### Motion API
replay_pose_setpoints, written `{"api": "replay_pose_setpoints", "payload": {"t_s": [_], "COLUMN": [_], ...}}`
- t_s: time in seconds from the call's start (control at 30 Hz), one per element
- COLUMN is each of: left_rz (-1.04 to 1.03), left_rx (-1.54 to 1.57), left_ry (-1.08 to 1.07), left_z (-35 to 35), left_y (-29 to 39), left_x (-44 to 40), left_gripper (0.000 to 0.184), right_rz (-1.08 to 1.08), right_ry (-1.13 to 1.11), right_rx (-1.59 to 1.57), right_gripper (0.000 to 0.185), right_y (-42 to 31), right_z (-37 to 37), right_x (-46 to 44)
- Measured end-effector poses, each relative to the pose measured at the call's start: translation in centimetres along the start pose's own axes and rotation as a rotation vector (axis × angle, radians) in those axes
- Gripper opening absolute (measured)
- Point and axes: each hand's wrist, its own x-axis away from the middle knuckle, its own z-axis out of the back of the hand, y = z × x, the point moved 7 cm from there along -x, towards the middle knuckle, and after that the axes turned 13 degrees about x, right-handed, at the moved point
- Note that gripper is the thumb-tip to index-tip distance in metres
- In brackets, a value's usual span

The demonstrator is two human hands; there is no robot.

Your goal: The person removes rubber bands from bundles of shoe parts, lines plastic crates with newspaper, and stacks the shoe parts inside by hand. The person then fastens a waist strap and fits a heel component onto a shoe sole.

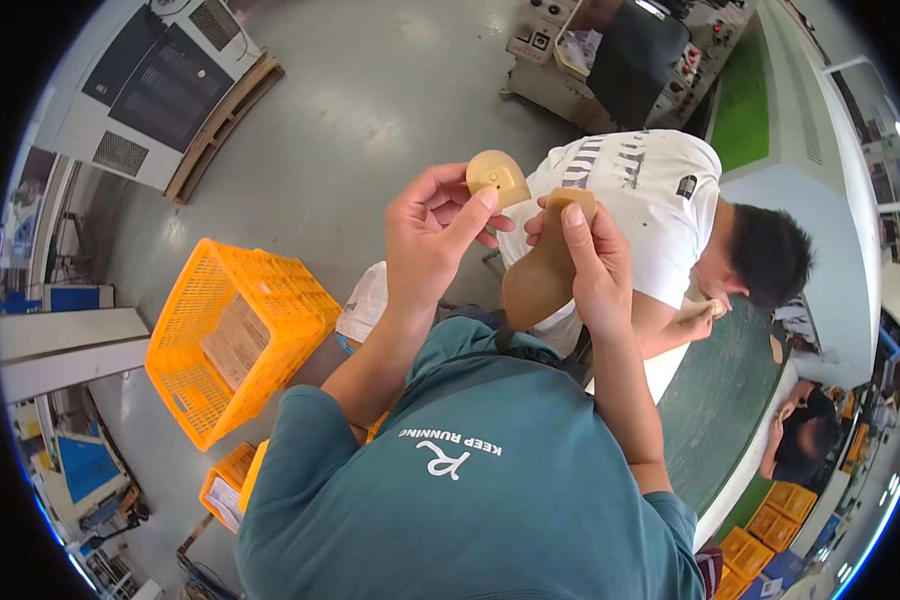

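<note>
My left hand [430,235] is closed on a small tan rounded piece [497,178], pinched near its lower edge; a small hole and a round mark show on its face. Beside it, my right hand [600,260] grips a longer brown sole-shaped piece [542,280], with the thumb on its narrower upper part and the broad rounded end hanging down. The two pieces are close together but apart, held up in front of my chest.
An orange crate [300,300] with cardboard inside stands on the floor at left. A co-worker in a white shirt [630,200] bends over a green table [720,400] at right. Another person [808,435] sits farther along. Machines stand at the top.
</note>
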Motion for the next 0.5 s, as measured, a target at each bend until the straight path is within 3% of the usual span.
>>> {"api": "replay_pose_setpoints", "payload": {"t_s": [0.17,0.3,0.4,0.5], "left_rz": [-0.053,-0.082,-0.112,-0.096], "left_rx": [-0.048,-0.074,-0.068,-0.032], "left_ry": [0.106,0.151,0.152,0.162], "left_z": [0.4,0.5,0.8,1.8], "left_y": [0.3,1.4,1.3,0.9], "left_x": [-0.5,-1.6,-3.5,-6.6], "left_gripper": [0.026,0.026,0.026,0.027], "right_rz": [0.165,0.390,0.626,0.676], "right_ry": [-0.012,0.091,0.227,0.280], "right_rx": [0.201,0.708,0.938,0.975], "right_gripper": [0.042,0.050,0.069,0.071], "right_y": [-0.9,-2.7,-3.0,-3.3], "right_z": [-0.5,-1.1,-1.7,-2.6], "right_x": [-1.2,-2.6,-4.3,-7.2]}}
